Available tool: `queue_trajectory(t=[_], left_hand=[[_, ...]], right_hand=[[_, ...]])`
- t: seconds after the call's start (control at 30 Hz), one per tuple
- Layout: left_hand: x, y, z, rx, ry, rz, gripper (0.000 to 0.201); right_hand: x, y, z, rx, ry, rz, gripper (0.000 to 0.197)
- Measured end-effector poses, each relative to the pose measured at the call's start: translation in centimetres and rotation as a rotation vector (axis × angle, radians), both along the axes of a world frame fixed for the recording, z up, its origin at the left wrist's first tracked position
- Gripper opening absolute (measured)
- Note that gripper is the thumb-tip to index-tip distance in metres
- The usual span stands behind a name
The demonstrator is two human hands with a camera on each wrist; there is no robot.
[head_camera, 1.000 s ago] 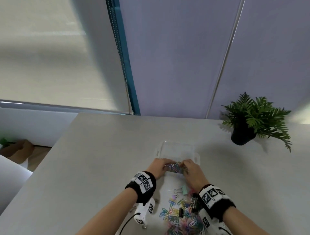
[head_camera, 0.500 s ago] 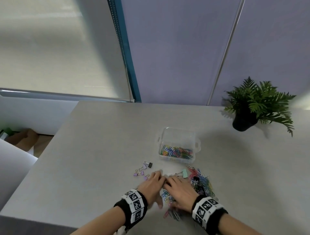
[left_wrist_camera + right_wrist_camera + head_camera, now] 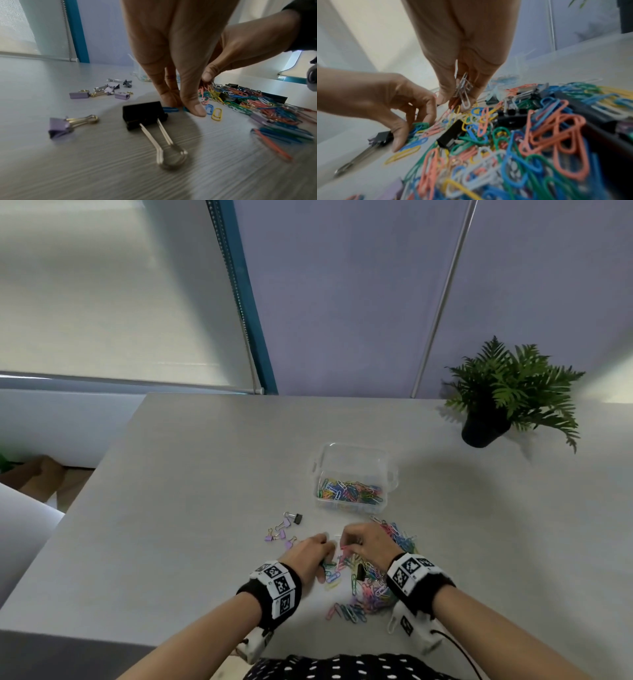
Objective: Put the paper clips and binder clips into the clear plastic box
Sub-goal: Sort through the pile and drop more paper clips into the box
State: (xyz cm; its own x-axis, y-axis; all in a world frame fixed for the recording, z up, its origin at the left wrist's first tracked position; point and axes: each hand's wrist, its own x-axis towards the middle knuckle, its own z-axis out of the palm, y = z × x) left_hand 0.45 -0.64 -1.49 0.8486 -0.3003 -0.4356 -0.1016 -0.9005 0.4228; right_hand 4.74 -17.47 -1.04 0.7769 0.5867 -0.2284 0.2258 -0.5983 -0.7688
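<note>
Two hands work the edge of a heap of coloured paper clips on our grey table. Our right hand has its fingers curled down and pinches a small bunch of paper clips, a white one hanging lowest, just above the heap. Our left hand reaches in beside it, fingertips pressed to the tabletop on a few loose blue and yellow clips; we cannot tell whether it has any of them in a grasp. A large black binder clip lies just beside those fingertips, its steel handles pointing toward us, and more black binder clips sit half buried in the heap. Small lilac binder clips and a little black one are scattered to the left of our hands. Beyond the heap, well clear of both hands, stands the clear plastic box, lid off, with a layer of coloured paper clips already across its bottom. A potted fern occupies the far right corner of the table.
</note>
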Motion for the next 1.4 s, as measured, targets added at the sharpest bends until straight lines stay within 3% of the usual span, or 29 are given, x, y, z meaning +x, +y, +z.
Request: queue_trajectory(t=[0.17, 0.33, 0.4, 0.5, 0.57, 0.7, 0.83, 1.1, 1.3, 1.4], left_hand=[[-0.2, -0.4, 0.0, -0.059, 0.025, 0.063, 0.029], [-1.0, -2.2, 0.1, 0.044, -0.035, 0.012, 0.065], [-1.1, -2.7, -0.1, 0.020, -0.052, 0.004, 0.059], [-0.9, -3.0, 0.3, -0.021, -0.045, 0.008, 0.026], [-0.6, -3.0, 0.6, -0.026, -0.046, -0.009, 0.015], [0.1, -2.4, 0.0, -0.042, -0.016, -0.024, 0.024], [1.6, -1.7, 1.7, -0.175, 0.071, 0.135, 0.011], [8.2, 0.4, 4.6, -0.475, 0.112, 0.458, 0.024], [12.1, 0.1, 2.9, -0.588, 0.146, 0.668, 0.014], [12.7, -0.1, 1.9, -0.642, 0.201, 0.742, 0.030]], right_hand=[[0.4, -0.2, 0.7, 0.113, 0.112, -0.119, 0.007], [0.8, -1.0, 1.1, 0.187, 0.207, -0.240, 0.008], [0.9, -1.5, 1.8, 0.214, 0.224, -0.281, 0.007], [1.2, -2.3, 2.2, 0.269, 0.277, -0.349, 0.008], [1.5, -2.8, 2.2, 0.296, 0.319, -0.395, 0.008], [1.6, -3.6, 2.4, 0.409, 0.428, -0.472, 0.007], [1.7, -4.4, 3.1, 0.513, 0.549, -0.544, 0.006], [3.3, -4.3, 4.6, 0.752, 0.846, -0.803, 0.017], [5.2, -2.9, 5.8, 0.834, 0.817, -0.828, 0.025], [6.5, -1.7, 6.0, 0.833, 0.768, -0.868, 0.025]])
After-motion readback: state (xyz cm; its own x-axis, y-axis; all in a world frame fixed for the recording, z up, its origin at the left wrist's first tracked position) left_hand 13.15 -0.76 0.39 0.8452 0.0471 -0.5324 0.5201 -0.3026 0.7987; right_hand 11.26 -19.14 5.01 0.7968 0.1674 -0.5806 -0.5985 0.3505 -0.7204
